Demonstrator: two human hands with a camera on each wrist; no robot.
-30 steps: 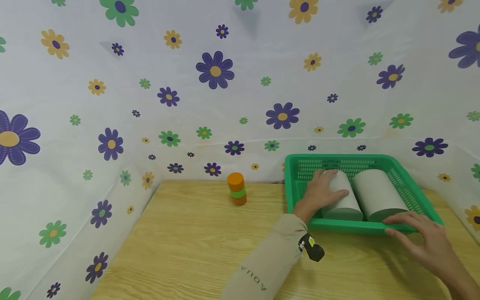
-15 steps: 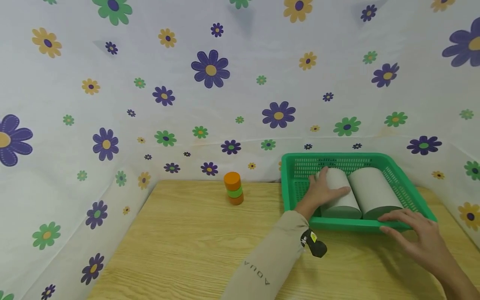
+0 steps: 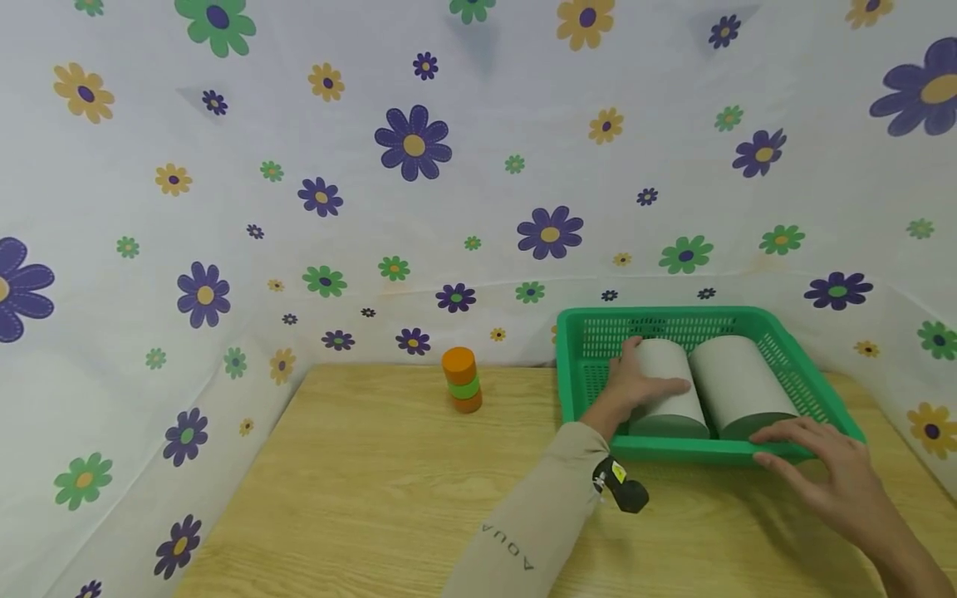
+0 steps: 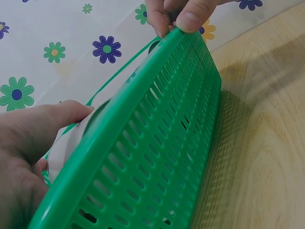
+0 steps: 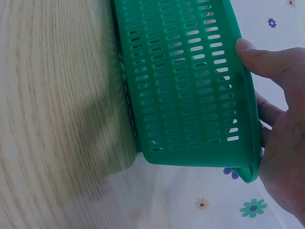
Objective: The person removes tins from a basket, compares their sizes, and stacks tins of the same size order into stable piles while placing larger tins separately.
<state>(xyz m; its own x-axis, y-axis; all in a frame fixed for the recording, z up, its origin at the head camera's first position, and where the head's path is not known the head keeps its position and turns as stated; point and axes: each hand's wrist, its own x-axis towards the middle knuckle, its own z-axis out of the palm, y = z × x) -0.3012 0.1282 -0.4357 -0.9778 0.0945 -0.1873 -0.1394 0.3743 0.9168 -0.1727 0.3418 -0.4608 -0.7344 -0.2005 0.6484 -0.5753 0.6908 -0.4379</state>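
Observation:
A green plastic basket (image 3: 695, 449) with slotted walls stands at the right of the table. Two white cylinders lie side by side in it, their flat ends toward its front wall. My left hand (image 3: 630, 389) grips the left white cylinder (image 3: 669, 390), thumb across its top and fingers down its left side; those fingertips are partly hidden. The right white cylinder (image 3: 743, 378) lies beside it, untouched by that hand. At the basket's front right, my right hand (image 3: 837, 482) pinches the rim, thumb outside and fingers over the inner side, as the right wrist view shows.
An orange and green cylinder (image 3: 462, 379) stands upright near the back of the wooden table (image 3: 359, 490), left of the basket. A white flowered sheet (image 3: 478, 183) rises behind and at both sides. A black wrist camera (image 3: 622, 486) sits on the left sleeve.
My left hand's fingers have slid from the cylinder's top to its left side. The right hand stays at the basket's rim. The head view has shifted slightly.

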